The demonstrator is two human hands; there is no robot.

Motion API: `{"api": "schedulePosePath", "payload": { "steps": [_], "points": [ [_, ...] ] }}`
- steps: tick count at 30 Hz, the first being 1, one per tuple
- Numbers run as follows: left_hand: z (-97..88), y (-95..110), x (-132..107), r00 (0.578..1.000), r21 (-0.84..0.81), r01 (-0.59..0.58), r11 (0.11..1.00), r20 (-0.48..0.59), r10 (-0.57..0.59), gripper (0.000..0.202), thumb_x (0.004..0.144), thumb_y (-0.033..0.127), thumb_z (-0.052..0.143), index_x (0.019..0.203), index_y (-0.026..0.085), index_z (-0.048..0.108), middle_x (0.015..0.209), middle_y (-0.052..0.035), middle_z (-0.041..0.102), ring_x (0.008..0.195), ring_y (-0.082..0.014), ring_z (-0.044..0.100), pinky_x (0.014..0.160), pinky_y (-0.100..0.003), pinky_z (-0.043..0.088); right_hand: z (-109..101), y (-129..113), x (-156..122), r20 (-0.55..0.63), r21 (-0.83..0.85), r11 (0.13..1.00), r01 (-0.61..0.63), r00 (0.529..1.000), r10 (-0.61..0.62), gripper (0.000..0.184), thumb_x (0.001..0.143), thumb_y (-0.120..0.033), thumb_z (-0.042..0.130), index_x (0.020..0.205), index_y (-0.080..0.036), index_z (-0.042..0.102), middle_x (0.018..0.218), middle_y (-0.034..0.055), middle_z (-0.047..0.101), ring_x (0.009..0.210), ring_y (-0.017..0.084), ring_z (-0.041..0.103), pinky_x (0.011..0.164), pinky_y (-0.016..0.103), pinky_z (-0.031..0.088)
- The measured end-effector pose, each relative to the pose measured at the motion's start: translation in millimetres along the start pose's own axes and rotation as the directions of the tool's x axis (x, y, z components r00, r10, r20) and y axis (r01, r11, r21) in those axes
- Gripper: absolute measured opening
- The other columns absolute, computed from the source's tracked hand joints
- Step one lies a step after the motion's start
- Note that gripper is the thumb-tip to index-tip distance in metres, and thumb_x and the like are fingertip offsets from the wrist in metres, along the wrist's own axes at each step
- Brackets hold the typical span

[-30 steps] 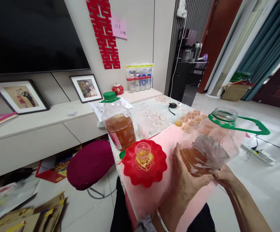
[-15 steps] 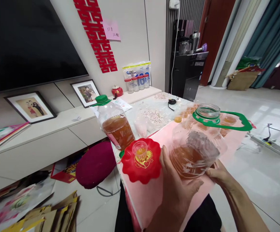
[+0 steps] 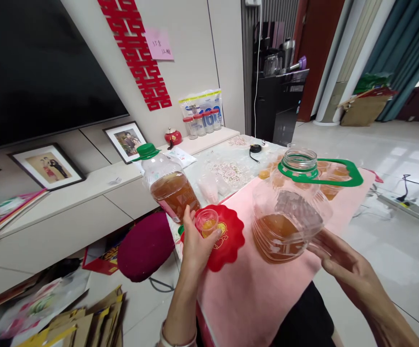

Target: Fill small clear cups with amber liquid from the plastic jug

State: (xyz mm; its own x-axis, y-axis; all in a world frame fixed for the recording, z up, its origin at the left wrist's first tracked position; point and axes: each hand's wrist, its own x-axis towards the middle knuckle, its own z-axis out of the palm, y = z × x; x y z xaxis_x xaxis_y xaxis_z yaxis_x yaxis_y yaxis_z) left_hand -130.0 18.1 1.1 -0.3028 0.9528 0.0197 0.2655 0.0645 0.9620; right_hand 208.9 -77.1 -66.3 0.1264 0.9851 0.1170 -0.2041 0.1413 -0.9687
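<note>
Left hand [image 3: 196,243]: I pinch the small cup [image 3: 206,221] on the red plate [image 3: 227,241], keeping it level.
Right hand [image 3: 345,267]: open, fingertips beside the open jug [image 3: 289,217] near the desk's [image 3: 253,299] front edge.

On the table's [image 3: 253,308] near edge, my left hand [image 3: 195,246] closes round a small cup [image 3: 206,222] on the scalloped plate [image 3: 231,241] at the left edge. My right hand [image 3: 343,265] rests just beside the open jug [image 3: 285,226], which stands right of the plate, near the table's right edge. A capped jug [image 3: 169,188] stands behind the plate at the left edge. Filled cups [image 3: 334,180] crowd the far right behind the open jug; a cable [image 3: 255,150] lies toward the far edge.
</note>
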Motion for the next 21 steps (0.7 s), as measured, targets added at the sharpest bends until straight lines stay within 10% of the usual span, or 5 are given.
{"api": "schedulePosePath", "payload": {
  "steps": [12,21],
  "points": [
    [1.7,-8.6,9.9,0.997,-0.196,0.053,0.979,0.057,-0.042,0.124,0.060,0.034,0.084,0.163,0.015,0.016,0.150,-0.0219,0.055,0.148,-0.0329,0.054,0.130,-0.055,0.041,18.5,-30.0,-44.7,-0.160,-0.068,0.991,-0.111,0.982,0.099,0.067,0.085,-0.067,0.096,0.140,-0.037,0.073,0.134,0.0058,0.065,0.124,0.022,0.065,0.104,0.015,0.056],
    [-18.0,23.4,-40.2,0.979,-0.276,0.084,0.958,0.199,-0.029,0.127,0.058,0.042,0.091,0.161,0.021,0.019,0.143,-0.0171,0.060,0.140,-0.0304,0.060,0.126,-0.053,0.045,38.7,-28.0,-50.7,0.228,-0.226,0.962,-0.153,0.952,0.205,0.053,0.106,-0.072,0.068,0.100,-0.020,0.075,0.096,0.0069,0.064,0.092,0.017,0.061,0.084,0.019,0.054]
  ]
}}
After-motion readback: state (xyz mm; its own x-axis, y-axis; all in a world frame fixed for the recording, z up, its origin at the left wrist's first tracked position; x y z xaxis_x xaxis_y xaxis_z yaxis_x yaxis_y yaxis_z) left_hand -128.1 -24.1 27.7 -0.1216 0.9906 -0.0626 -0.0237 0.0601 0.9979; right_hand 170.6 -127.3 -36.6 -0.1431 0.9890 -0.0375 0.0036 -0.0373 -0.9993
